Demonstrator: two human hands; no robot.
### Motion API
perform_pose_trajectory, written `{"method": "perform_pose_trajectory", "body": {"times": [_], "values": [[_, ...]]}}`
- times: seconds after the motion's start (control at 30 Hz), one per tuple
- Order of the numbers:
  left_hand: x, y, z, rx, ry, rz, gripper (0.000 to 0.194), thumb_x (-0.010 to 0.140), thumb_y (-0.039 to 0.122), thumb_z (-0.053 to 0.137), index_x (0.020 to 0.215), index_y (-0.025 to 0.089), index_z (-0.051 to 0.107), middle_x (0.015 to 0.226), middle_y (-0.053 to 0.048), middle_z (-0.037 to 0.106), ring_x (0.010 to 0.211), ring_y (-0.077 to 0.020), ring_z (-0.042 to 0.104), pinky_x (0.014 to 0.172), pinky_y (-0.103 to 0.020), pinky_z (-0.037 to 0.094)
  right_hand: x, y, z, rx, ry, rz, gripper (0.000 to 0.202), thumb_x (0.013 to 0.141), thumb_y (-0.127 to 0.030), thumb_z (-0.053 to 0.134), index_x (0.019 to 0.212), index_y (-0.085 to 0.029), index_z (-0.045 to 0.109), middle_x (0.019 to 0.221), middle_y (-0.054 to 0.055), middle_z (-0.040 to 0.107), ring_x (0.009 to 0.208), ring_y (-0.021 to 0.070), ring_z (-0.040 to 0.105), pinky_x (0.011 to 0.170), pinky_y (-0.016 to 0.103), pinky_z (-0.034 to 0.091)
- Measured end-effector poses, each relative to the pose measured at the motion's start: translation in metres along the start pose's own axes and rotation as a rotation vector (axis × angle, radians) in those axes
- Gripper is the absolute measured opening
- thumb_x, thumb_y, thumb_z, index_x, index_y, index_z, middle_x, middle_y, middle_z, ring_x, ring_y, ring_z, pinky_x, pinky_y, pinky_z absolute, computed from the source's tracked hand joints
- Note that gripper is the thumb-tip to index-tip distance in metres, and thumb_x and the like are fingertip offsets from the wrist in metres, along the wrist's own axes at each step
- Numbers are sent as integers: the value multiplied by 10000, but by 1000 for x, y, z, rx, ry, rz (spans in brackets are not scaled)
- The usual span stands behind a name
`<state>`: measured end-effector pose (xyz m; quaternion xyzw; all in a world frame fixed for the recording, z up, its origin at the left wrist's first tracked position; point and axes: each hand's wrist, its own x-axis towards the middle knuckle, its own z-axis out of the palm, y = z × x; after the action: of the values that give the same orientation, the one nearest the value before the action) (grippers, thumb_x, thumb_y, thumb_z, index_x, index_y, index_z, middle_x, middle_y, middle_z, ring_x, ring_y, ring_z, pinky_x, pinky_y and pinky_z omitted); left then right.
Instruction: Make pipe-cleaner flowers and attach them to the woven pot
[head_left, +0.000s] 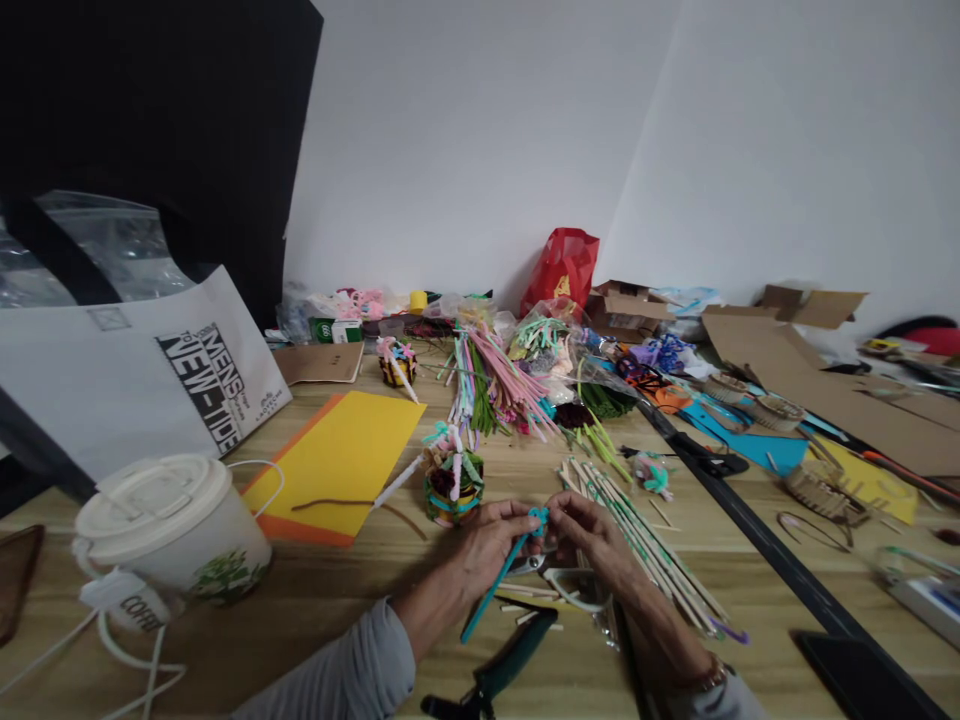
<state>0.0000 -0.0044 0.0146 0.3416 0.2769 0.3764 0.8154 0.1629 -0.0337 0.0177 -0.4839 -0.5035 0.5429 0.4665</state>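
While a turquoise pipe cleaner (489,590) is held by both hands, its curled end is kept between the two grips, which are taken as the middle of the clock. By the left hand (487,538), with thumb and fingers pressed together, the stem is clamped close to the curl, perhaps so that it does not come undone. By the right hand (592,527), the other side of the curl seems to be pinched, though its fingertips are too blurry to be seen well. The straight tail is left free and is pointed to seven o'clock, maybe to be out of the way.

At six o'clock, green-handled pliers (517,655) are laid on the wooden surface (315,620), perhaps to be easy to grab. A small woven basket (454,492) is set at ten o'clock, just beside the left hand, so little room is left there. At four o'clock, thin sticks (660,555) are laid near the right arm (664,628). More bare wood is seen at eight o'clock, between the left sleeve (337,670) and the white tub (172,530).
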Motion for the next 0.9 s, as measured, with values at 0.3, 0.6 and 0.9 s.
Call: {"method": "perform_pose_trajectory", "body": {"times": [0.3,0.6,0.9], "values": [[3,-5,-7,60,-5,-18,189,603,202,772,743,113,680,669,-30,655,569,-114,558,610,-257,441,-1,2,-4,-1,-32,-15,389,733,-543,711,818,-180,602,635,-27,572,528,103,519,494,224,448],[16,-24,-26,210,34,17,290,609,324,791,745,112,648,590,-13,629,500,-110,561,542,-241,407,2,7,-10,-52,-103,-22,339,745,-472,734,831,-165,619,641,-27,558,556,101,524,509,212,453],[6,-12,-18,208,-93,-59,140,628,232,725,660,130,636,585,-1,594,530,-106,527,592,-260,395,-5,-5,-10,-40,-246,-38,296,787,-453,697,816,-170,616,704,2,607,636,139,581,571,234,443]]}}
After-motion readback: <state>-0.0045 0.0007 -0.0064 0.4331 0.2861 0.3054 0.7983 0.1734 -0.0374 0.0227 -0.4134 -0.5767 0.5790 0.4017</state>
